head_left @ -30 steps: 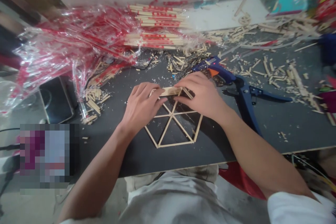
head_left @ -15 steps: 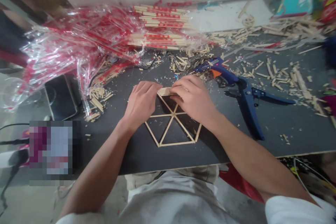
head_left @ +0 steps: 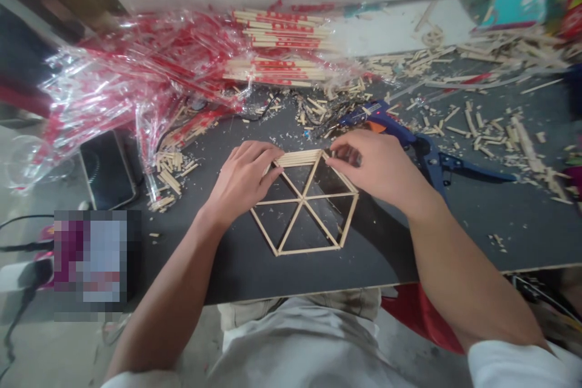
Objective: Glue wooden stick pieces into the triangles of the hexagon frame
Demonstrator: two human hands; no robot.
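On the dark table lies a hexagonal frame of thin wooden sticks point(head_left: 310, 250), with spokes meeting at its middle. Short sticks point(head_left: 300, 158) are packed side by side in its far section. My left hand point(head_left: 248, 176) grips the frame's far left corner, thumb and fingertips at the ends of those short sticks. Beside the far right corner is my right hand point(head_left: 373, 160), its thumb and forefinger apart with a gap between them. Nothing shows between those fingers, and the thumb tip is close to the frame's edge.
Behind the frame are a blue glue gun point(head_left: 377, 115) and a blue-handled cutter point(head_left: 431, 160). Wrapped chopsticks point(head_left: 282, 70) and crumpled red plastic wrappers point(head_left: 159, 66) fill the back left. Stick offcuts point(head_left: 473, 121) are strewn at right. A phone point(head_left: 108, 170) lies at left.
My right hand has moved right, away from the packed short sticks, uncovering them and the frame's right side. My left hand stays at the far left corner, its thumb now more visible.
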